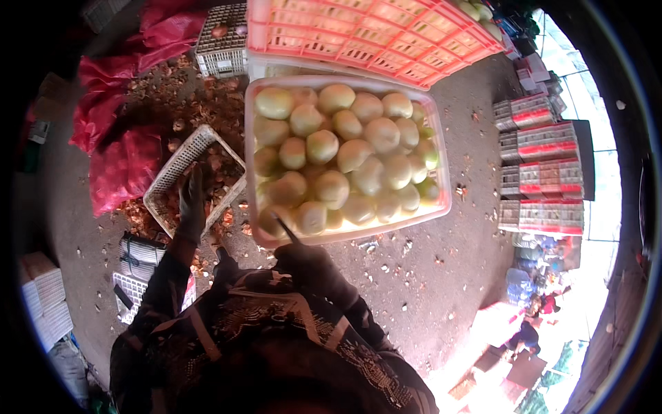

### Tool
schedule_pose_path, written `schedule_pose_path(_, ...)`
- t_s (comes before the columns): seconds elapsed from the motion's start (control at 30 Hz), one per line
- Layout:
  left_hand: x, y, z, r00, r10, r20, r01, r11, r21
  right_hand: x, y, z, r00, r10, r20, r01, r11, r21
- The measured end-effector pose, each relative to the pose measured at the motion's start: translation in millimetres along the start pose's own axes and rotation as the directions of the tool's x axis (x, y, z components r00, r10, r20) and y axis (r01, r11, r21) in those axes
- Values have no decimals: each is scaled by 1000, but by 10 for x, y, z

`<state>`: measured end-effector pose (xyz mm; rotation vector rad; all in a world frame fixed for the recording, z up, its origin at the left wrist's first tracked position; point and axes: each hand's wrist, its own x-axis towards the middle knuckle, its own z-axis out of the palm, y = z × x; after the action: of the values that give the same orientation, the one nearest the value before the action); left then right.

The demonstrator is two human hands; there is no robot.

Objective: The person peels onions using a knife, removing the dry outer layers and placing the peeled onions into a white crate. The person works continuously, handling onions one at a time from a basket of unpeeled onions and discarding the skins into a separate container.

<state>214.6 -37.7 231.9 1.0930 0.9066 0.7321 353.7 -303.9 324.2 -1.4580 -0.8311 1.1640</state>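
My right hand [313,266] grips a knife [284,226], its dark blade pointing up over the near left corner of a pale pink plastic crate [442,207]. The crate is heaped with peeled onions [331,189]. To the left, my left hand [192,199] reaches into a white plastic basket [170,186] that sits tilted on the floor. Unpeeled onions and brown skins [222,168] lie in that basket. Whether the left fingers hold an onion cannot be made out.
Red mesh sacks [126,163] slump beyond the basket, near scattered onion skins [155,90]. A taller pink crate [357,31] and a white crate [222,44] stand at the far side. Stacked crates [548,176] line the right. A person [525,336] is at lower right.
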Motion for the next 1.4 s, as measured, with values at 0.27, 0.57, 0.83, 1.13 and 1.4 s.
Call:
schedule_pose_path(0.27,-692,-1063,-1713,650,-745,149,740,577,-345,650,844,1182,838,475,268,-429,878,-213)
schedule_pose_path(0.57,-789,-1745,-2766,649,-756,88,702,550,-452,1196,1115,1889,624,767,147,-781,619,83)
schedule_pose_path(0.83,-912,-2696,-2706,881,-352,315,198,881,430,1190,2202,2360,726,632,271,-686,688,237)
schedule_pose_path(1.13,-965,-3034,-2423,858,-452,243,428,892,148,1214,2764,2060,617,772,157,-786,616,61)
schedule_pose_path(1.4,-363,-3530,-2619,646,-731,-221,704,682,-197,1239,3409,1975,519,834,-187,-843,536,51)
